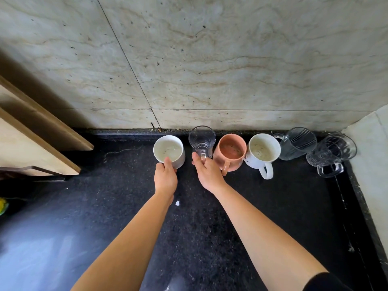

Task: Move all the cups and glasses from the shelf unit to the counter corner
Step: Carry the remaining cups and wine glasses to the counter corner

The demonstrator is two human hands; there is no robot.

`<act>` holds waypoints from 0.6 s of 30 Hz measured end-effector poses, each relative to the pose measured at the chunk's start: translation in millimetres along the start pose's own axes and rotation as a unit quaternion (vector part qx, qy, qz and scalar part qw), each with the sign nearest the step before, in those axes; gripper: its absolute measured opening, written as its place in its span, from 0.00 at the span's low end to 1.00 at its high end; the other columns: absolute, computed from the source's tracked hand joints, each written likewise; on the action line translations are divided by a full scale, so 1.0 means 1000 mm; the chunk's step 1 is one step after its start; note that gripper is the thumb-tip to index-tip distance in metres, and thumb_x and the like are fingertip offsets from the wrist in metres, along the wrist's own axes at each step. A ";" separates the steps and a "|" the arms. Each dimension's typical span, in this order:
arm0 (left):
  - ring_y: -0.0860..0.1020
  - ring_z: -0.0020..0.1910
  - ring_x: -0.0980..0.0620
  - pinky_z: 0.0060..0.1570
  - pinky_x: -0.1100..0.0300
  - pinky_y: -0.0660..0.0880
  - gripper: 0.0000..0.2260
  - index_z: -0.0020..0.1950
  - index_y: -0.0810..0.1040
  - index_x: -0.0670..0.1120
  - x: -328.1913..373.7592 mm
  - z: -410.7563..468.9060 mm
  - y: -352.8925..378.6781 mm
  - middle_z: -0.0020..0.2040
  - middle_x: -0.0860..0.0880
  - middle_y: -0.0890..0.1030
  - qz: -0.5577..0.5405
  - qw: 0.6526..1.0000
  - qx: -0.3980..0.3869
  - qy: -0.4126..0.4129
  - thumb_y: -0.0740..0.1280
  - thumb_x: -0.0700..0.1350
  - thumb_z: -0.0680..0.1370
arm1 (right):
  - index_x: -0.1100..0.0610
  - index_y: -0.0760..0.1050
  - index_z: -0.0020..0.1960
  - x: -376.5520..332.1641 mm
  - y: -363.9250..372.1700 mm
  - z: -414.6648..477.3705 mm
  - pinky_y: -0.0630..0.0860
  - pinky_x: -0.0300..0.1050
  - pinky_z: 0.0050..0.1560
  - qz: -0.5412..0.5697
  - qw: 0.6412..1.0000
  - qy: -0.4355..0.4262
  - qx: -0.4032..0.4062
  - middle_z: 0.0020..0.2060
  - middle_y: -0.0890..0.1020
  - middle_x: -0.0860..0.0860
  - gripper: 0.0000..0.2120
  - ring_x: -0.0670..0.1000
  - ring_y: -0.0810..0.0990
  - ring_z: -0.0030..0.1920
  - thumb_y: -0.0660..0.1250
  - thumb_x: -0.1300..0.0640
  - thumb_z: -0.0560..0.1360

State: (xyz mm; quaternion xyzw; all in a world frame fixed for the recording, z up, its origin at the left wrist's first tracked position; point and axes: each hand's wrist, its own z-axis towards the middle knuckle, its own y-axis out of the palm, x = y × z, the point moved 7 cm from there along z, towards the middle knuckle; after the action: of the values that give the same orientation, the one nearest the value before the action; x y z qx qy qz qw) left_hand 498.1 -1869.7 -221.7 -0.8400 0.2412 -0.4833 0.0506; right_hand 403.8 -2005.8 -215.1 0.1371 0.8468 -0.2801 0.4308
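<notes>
Cups: left hand (165, 177) grips glossy white mug (169, 151); right hand (207, 172), at 3 o'clock, pinches ribbed glass mug (202, 140), handle mostly hidden.

The desk (210, 238) is black speckled stone, polished and glossy where light strikes it, and the wall (210, 59) behind is pale veined marble-like tile, smooth, pitted with dark specks. Two white mugs (169, 151) (262, 151) and a terracotta-pink mug (231, 152) look like glazed ceramic; three glasses (202, 139) (298, 143) (331, 153) are clear, two ribbed; the panels (31, 131) at left are matt light wood
</notes>
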 end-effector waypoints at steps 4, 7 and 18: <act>0.74 0.61 0.41 0.61 0.46 0.72 0.25 0.61 0.75 0.41 0.002 -0.001 -0.010 0.61 0.41 0.77 0.096 0.995 -0.006 -0.013 0.55 0.62 0.82 | 0.55 0.71 0.47 0.000 -0.003 -0.011 0.67 0.45 0.47 -0.042 0.998 0.003 0.035 0.41 0.75 0.47 0.13 0.49 0.74 0.43 0.62 0.46 0.82; 0.65 0.69 0.38 0.66 0.45 0.64 0.27 0.66 0.74 0.43 0.012 -0.016 -0.024 0.69 0.37 0.69 0.188 0.982 0.016 -0.007 0.52 0.63 0.82 | 0.58 0.69 0.62 -0.011 -0.008 -0.036 0.71 0.45 0.52 -0.070 0.996 -0.028 0.046 0.54 0.75 0.50 0.16 0.51 0.75 0.53 0.66 0.50 0.80; 0.61 0.75 0.32 0.71 0.36 0.61 0.27 0.75 0.68 0.42 0.158 -0.191 -0.152 0.76 0.33 0.63 0.326 0.811 0.224 0.432 0.56 0.56 0.81 | 0.57 0.61 0.79 -0.179 -0.104 -0.173 0.59 0.55 0.76 -0.272 0.887 -0.329 0.174 0.80 0.59 0.58 0.29 0.59 0.58 0.79 0.58 0.45 0.83</act>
State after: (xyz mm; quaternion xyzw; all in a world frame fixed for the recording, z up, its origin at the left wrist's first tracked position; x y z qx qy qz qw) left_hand 458.3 -1779.4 51.8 -0.3825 0.3828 -0.7921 0.2823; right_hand 346.7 -1985.5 48.1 -0.1264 0.5985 -0.5580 0.5608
